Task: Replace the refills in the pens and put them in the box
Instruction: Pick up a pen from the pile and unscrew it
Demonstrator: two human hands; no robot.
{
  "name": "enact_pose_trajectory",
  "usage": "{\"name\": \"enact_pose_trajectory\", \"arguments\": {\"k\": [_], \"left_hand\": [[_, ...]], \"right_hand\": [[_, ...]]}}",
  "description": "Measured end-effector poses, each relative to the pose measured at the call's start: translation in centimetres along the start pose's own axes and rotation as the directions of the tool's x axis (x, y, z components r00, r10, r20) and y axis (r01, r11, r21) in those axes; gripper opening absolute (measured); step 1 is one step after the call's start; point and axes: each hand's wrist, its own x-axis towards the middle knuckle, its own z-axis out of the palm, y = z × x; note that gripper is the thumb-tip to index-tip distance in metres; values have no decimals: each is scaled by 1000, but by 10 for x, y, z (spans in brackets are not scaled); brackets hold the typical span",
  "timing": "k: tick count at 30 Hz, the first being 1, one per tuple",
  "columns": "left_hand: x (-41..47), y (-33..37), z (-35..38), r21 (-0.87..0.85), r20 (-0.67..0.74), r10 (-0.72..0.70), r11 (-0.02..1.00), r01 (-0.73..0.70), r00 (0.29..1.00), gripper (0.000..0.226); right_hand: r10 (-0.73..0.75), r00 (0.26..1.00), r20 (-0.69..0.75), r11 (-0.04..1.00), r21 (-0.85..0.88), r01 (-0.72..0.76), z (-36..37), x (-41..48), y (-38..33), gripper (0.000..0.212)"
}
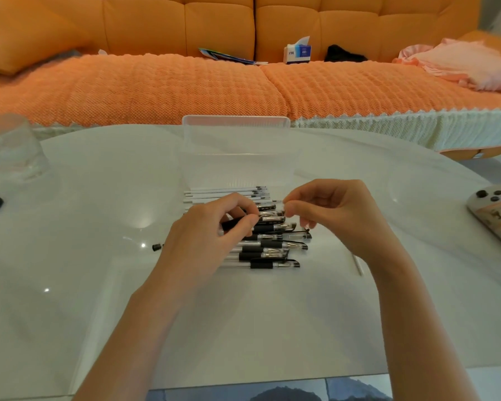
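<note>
a pen [232, 224] is gripped in the curled fingers of the left hand [211, 230], and its far end is pinched by the right hand [330, 209]. the pile of pens [275, 251] beneath is partly hidden by both. white refills [220, 194] are laid just behind it, before the clear box [235, 120]. a glass [12, 149] is seen at left.
</note>
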Motion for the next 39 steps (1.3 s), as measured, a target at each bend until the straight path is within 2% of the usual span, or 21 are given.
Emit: {"name": "enact_pose_trajectory", "arguments": {"k": [3, 6, 8, 11, 19, 24, 27, 30, 39], "left_hand": [[-1, 2, 3, 35, -32, 0, 999, 1, 999, 4], [-2, 2, 3, 62, -49, -2, 998, 5, 999, 5], [-2, 1, 2, 62, -53, -2, 998, 5, 999, 6], [-1, 2, 3, 75, -56, 7, 997, -3, 998, 6], [-2, 0, 2, 90, -42, 8, 996, -4, 999, 6], [-2, 0, 2, 88, -45, 9, 996, -5, 999, 5], [-2, 0, 2, 85, -51, 1, 996, 3, 999, 3], [-1, 0, 2, 84, -45, -7, 996, 11, 999, 4], [-3, 3, 1, 77, -28, 3, 997, -1, 1000, 8]], "right_hand": [[-3, 975, -222, 969, -243, -52, -19, 1, 13, 7], [139, 900, -414, 855, -408, -320, -39, -4, 30, 9], [295, 856, -425, 780, -411, -472, -47, -8, 39, 9], [384, 828, -410, 738, -403, -541, -49, -8, 44, 11], [387, 838, -384, 744, -407, -530, -49, -5, 43, 17], [242, 856, -456, 784, -428, -450, -48, -7, 37, 14], [195, 909, -368, 834, -425, -351, -37, -3, 33, 7], [210, 948, -238, 824, -478, -303, -21, 2, 33, 2], [243, 959, -143, 794, -539, -282, 0, 17, 38, 10]]}}
